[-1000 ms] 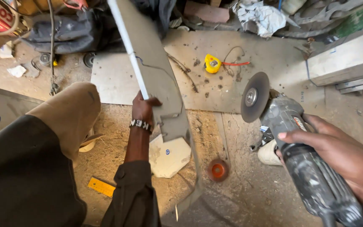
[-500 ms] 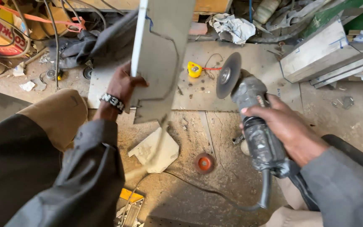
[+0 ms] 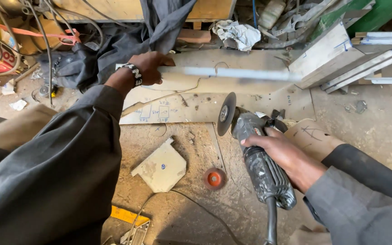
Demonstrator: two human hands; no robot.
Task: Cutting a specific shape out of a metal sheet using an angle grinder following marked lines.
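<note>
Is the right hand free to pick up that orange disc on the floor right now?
Probably not as things stand: the right hand is wrapped around the angle grinder. The orange disc lies uncovered on the floor just left of the grinder, so nothing else blocks it.

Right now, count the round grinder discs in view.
2. One grey disc is mounted on the angle grinder held in the right hand; one orange disc lies on the dusty floor. Clutter may hide others.

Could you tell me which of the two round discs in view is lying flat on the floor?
The small orange disc lies on the floor; the dark cutting disc is mounted on the grinder.
</note>
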